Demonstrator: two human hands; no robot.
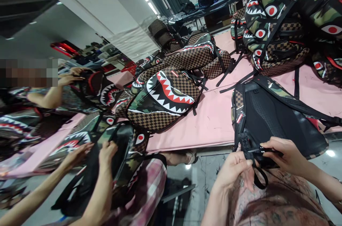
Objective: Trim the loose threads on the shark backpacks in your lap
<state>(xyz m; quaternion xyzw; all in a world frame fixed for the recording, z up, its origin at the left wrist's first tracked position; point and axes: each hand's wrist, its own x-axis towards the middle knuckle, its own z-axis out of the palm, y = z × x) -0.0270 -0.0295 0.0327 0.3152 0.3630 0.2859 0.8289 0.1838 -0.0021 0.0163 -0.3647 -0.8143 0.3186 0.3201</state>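
Observation:
A backpack lies back panel up at the table's edge in front of me, its lower end over my lap. My left hand is closed on a black webbing strap at that backpack's near corner, and the strap's end loops down. In my right hand is a small dark cutting tool that looks like thread snips. Its tip points left, close to the strap and my left fingers. Whether the blades touch the strap cannot be made out.
Shark-mouth backpacks lie on the pink table, with one backpack in the middle and a tall pile at the right. On my left a co-worker's hands handle another backpack. Farther back, another person works beside more bags.

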